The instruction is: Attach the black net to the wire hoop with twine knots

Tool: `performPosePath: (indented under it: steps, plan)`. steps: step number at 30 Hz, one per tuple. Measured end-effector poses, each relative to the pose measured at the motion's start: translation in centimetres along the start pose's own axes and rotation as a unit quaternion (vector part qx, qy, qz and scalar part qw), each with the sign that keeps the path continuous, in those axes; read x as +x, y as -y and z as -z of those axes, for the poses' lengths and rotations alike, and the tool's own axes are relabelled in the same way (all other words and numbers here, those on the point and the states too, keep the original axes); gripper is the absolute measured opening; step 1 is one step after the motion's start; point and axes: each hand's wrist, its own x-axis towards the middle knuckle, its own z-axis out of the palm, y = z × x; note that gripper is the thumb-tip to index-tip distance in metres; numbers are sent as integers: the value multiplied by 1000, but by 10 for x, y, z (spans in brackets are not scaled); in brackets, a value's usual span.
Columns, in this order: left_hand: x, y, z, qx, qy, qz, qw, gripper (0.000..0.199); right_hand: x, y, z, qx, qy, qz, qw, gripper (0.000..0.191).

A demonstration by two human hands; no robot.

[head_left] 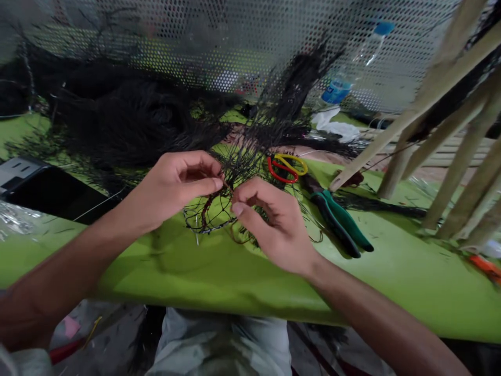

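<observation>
My left hand [180, 185] pinches thin dark reddish strands between thumb and forefinger, just left of centre. Close beside it on the right, my right hand [270, 216] is closed at the fingertips on the same strands. Below and between the hands is a round black wire frame [211, 228] with netting and a dark red strand wound along part of it. Black bristly fibres [240, 162] spread out behind the fingertips. The exact point where each hand grips is too small to make out.
Red and yellow-handled scissors [287, 167] and green-handled pliers [338, 222] lie to the right on the green table [235, 277]. A black fibre heap [133, 109] and black box [58, 190] are left. Wooden sticks [415, 109] stand right; a bottle [338, 89] is behind.
</observation>
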Motion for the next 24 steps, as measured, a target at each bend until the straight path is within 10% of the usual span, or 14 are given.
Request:
performPosePath:
  steps: [5, 16, 24]
  plan:
    - [1, -1, 6, -32, 76, 32, 996, 4, -1, -7, -3, 196, 50, -116, 972, 21]
    - [2, -6, -1, -77, 64, 58, 993, 21, -4, -1, 3, -157, 10, 150, 976, 9]
    - [1, 1, -1, -20, 38, 15, 999, 20, -9, -2, -1, -269, 16, 148, 951, 13]
